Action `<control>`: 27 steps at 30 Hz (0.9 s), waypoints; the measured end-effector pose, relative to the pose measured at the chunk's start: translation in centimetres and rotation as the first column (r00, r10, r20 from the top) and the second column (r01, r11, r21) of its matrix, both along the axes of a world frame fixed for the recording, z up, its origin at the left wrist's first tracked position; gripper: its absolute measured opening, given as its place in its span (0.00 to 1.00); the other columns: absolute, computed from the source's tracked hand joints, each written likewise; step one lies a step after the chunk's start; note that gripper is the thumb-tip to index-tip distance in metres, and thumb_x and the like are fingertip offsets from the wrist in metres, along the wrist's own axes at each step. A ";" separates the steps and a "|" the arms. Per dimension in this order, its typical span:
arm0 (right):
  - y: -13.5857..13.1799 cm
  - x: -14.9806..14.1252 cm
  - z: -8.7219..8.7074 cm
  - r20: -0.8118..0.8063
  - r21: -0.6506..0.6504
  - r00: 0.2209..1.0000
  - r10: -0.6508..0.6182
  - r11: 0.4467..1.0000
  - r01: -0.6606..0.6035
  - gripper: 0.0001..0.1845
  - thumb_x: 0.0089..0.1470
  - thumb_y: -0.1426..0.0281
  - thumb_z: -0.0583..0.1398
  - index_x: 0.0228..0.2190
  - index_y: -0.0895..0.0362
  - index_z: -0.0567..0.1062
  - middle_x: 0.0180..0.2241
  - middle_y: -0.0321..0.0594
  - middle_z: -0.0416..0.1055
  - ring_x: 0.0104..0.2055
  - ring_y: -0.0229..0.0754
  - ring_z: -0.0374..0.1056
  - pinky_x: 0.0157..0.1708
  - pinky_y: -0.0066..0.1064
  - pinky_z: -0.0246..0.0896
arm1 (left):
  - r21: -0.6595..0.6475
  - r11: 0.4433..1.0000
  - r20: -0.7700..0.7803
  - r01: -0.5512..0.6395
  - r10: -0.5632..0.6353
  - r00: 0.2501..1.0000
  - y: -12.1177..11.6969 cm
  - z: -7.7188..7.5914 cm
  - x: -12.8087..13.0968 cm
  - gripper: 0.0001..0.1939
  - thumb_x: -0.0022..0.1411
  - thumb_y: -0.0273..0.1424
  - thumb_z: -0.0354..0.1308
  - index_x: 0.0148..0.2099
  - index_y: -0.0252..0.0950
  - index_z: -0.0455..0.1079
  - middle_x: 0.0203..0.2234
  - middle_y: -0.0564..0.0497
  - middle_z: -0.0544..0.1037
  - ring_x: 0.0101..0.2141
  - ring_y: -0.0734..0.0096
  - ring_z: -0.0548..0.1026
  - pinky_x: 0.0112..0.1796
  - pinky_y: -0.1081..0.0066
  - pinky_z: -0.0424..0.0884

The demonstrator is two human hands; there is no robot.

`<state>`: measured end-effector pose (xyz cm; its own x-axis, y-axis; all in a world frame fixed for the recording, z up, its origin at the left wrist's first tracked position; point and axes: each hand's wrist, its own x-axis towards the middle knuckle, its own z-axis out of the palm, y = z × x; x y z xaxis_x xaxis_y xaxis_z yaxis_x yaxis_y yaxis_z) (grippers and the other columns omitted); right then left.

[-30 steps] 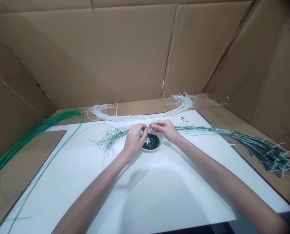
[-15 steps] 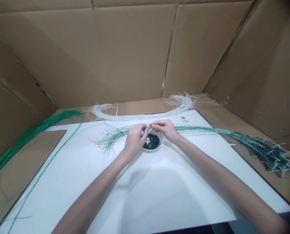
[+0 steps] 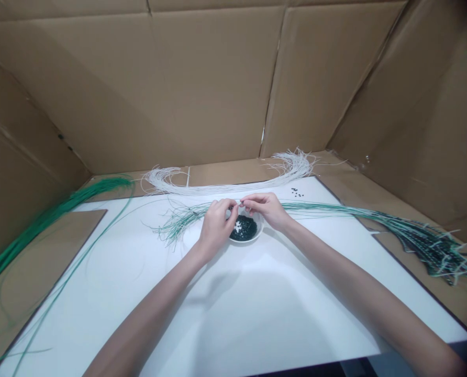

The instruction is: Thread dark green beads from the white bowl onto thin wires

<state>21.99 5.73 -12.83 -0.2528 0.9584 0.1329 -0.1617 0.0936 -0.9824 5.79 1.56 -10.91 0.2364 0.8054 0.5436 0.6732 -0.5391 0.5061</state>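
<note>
Over a small white bowl (image 3: 246,241), my left hand (image 3: 218,222) and my right hand (image 3: 265,208) meet with fingertips nearly touching. Each thumb and forefinger is pinched together. Whatever lies between them is too small to make out. The bowl holds many tiny black beads (image 3: 248,227) and a few white pieces (image 3: 238,226) at its left side. Behind the hands stretches a bundle of green and pale cords (image 3: 320,208), its loose ends (image 3: 176,222) fanned out left of my left hand. The bundle's far right end is strung with dark beads (image 3: 433,251).
A bundle of white cords (image 3: 233,188) curves along the back of the white board (image 3: 139,293). Several loose black beads (image 3: 297,192) lie at the back right. Long green cords (image 3: 60,220) run down the left side. Cardboard walls (image 3: 210,89) close in the back and both sides.
</note>
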 end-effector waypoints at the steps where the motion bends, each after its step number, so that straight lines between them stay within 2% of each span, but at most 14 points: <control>1: 0.0 0.0 0.0 -0.002 0.000 1.000 0.002 1.000 -0.002 0.11 0.36 0.65 0.66 0.26 0.58 0.78 0.25 0.39 0.74 0.23 0.33 0.64 0.23 0.25 0.62 | -0.001 1.000 -0.002 0.000 0.000 1.000 0.0 0.0 0.0 0.07 0.61 0.29 0.47 0.34 0.37 0.65 0.29 0.52 0.73 0.31 0.70 0.66 0.35 0.71 0.61; 19: 0.0 0.0 0.0 0.019 0.014 1.000 0.001 1.000 -0.002 0.11 0.36 0.65 0.66 0.25 0.58 0.78 0.25 0.39 0.75 0.25 0.35 0.66 0.23 0.25 0.62 | 0.000 1.000 0.019 0.000 0.000 1.000 -0.2 -0.1 0.1 0.07 0.62 0.30 0.46 0.35 0.37 0.65 0.29 0.52 0.73 0.32 0.70 0.66 0.35 0.71 0.61; 27: 0.1 0.0 -0.1 -0.039 -0.009 0.999 -0.002 1.000 0.002 0.10 0.35 0.67 0.66 0.25 0.57 0.78 0.24 0.39 0.75 0.25 0.35 0.66 0.23 0.25 0.62 | 0.010 1.000 0.014 -0.003 0.003 1.000 -0.3 0.1 0.1 0.08 0.62 0.30 0.46 0.34 0.37 0.65 0.29 0.52 0.73 0.31 0.71 0.66 0.35 0.71 0.61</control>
